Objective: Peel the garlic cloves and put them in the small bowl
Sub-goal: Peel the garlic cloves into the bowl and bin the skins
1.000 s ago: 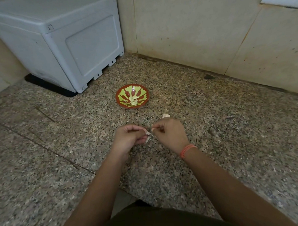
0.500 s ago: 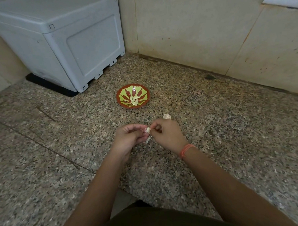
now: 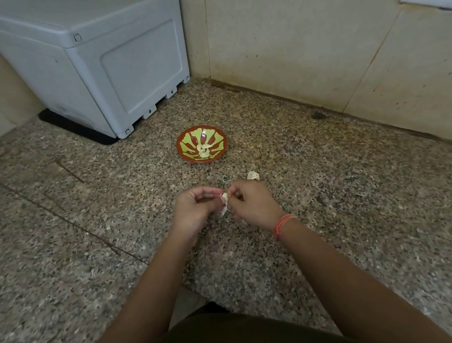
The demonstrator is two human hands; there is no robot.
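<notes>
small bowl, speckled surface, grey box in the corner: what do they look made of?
The small bowl looks like glazed ceramic or painted clay: glossy red-brown with a green pattern and a highlight inside, though melamine is possible. The speckled surface looks like polished granite: dense mottled grain, thin joint lines. The grey box looks like matte moulded plastic: rounded edges, recessed panel, slotted base.

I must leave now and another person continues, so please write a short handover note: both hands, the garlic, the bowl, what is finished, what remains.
Left hand: pinches the small pale garlic clove.
Right hand: pinches the same clove, papery skin hanging loose below.
Round red-brown bowl with green pattern: on the speckled granite counter beyond the hands, a few peeled cloves inside.
Pale piece on the counter beyond the right hand: clove or skin, cannot tell.
Done: those cloves. Left: finish this one, drop it in the bowl.
</notes>
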